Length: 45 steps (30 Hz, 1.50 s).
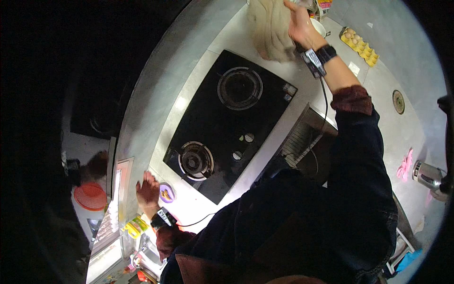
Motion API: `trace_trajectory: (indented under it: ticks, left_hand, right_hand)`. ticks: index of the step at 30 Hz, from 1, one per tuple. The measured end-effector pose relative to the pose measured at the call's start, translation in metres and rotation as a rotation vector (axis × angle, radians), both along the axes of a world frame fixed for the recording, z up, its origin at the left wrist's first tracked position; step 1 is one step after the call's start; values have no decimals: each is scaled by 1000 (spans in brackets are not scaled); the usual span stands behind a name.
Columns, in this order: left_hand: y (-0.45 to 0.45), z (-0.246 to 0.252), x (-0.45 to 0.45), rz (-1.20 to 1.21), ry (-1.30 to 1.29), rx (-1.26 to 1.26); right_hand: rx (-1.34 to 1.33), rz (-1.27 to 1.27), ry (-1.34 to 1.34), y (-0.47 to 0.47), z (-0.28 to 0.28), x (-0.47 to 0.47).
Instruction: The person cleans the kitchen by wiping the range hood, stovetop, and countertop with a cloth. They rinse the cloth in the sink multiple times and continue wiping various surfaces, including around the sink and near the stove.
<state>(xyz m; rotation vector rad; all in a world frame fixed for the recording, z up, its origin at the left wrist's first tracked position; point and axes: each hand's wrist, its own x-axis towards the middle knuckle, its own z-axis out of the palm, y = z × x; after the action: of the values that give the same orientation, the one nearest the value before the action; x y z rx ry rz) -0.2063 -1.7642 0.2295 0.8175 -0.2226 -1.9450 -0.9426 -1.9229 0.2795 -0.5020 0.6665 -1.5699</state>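
At the top of the view, my right hand (pixel 301 25) grips a beige cloth (pixel 271 32), which looks blurred and bunched over the counter beyond the stove. My left hand (pixel 148 191) is raised with its fingers apart and nothing in it, close to the wall side. Right beside it on the counter is a small purple-rimmed dish (pixel 166 192) with brown pieces in it. Between my two hands lies a black glass gas hob (pixel 227 131) with a far burner (pixel 240 88) and a near burner (pixel 196 160). Both wrists wear black straps with cabled devices.
A yellow egg carton (pixel 363 48) holds a few eggs at upper right. Behind my right hand stands a white bowl (pixel 318 26). An open drawer (pixel 301 131) juts out below the hob. A yellow bottle (pixel 135 227) stands near the sink (pixel 154 257).
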Motion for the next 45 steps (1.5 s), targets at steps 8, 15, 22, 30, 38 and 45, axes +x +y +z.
trace_trajectory:
  ticks: [8, 15, 22, 30, 38, 45]
  left_hand:
    - [0, -20, -128, -57, -137, 81]
    - [23, -47, -129, -43, -226, 144]
    - [26, -65, -149, -117, -170, 177]
    - [6, -102, -221, -276, 1, 180]
    - [-42, -118, -314, -406, -39, 218]
    - [-41, -133, -342, -426, 35, 237]
  right_hand:
    - [329, 51, -86, 72, -112, 30]
    - [625, -225, 1765, 83, -227, 54]
    - [59, -239, 2094, 74, -257, 99]
    - [-176, 61, 2106, 181, -255, 120]
    - [-75, 11, 2079, 155, -248, 110]
    - [77, 17, 2262, 55, -264, 82]
